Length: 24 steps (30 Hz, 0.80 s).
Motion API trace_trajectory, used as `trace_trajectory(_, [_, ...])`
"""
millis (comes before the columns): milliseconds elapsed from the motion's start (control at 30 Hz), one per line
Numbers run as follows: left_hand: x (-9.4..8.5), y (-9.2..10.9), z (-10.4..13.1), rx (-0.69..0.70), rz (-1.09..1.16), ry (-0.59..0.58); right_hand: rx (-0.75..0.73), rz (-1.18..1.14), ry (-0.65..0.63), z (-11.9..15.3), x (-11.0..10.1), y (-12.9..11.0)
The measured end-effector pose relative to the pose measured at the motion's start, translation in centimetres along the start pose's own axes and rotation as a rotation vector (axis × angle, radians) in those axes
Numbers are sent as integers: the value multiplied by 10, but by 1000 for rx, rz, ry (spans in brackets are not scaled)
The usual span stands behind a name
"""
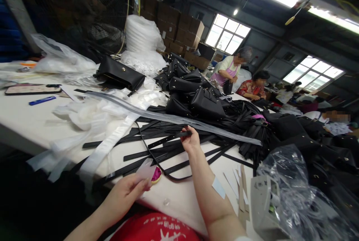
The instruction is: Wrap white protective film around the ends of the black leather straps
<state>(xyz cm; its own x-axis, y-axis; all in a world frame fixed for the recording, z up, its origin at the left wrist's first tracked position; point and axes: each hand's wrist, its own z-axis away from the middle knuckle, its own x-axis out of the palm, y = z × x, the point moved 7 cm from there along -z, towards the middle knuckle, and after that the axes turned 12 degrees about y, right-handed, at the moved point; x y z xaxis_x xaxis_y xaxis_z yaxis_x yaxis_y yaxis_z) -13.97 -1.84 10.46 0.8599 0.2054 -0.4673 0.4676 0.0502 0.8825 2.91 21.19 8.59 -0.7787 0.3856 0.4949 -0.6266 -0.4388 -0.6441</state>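
Note:
Near the table's front edge, my left hand (127, 193) is closed on a piece of translucent sheet (146, 173), pinched between thumb and fingers. Just past it sits a small round yellow-rimmed container with magenta contents (157, 174). My right hand (191, 140) reaches farther over the table and grips one end of a black strap (168, 140) that has small holes in it. Several more black straps (140, 155) lie loosely beneath it. A long strip in a clear sleeve (174, 116) stretches across the pile just beyond my right hand.
Black handbags (196, 95) are heaped behind the straps, and one black bag (120, 72) lies at left. White wrapping strips (109, 142), a blue pen (42, 100) and a phone (33, 90) are on the left. Clear plastic (297, 188) covers the right side. Co-workers (224, 70) sit beyond.

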Motion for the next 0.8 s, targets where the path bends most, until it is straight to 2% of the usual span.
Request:
trace_trajectory(233, [-4, 2, 6, -2, 15, 12, 123, -58, -130, 6, 11, 6])
trace_trajectory(367, [-6, 4, 5, -6, 4, 19, 127, -78, -197, 16, 15, 7])
trace_trajectory(500, [-9, 8, 3, 9, -11, 26, 96, -115, -219, 22, 23, -3])
trace_trajectory(600, [-12, 10, 3, 20, 0, 32, 67, -132, -229, 31, 34, -15])
trace_trajectory(700, [-14, 12, 5, 50, 33, 35, 3, -100, -300, 55, 45, -26])
trace_trajectory(800, [-18, 19, 7, 111, 55, 46, -223, 62, -368, 89, 45, -39])
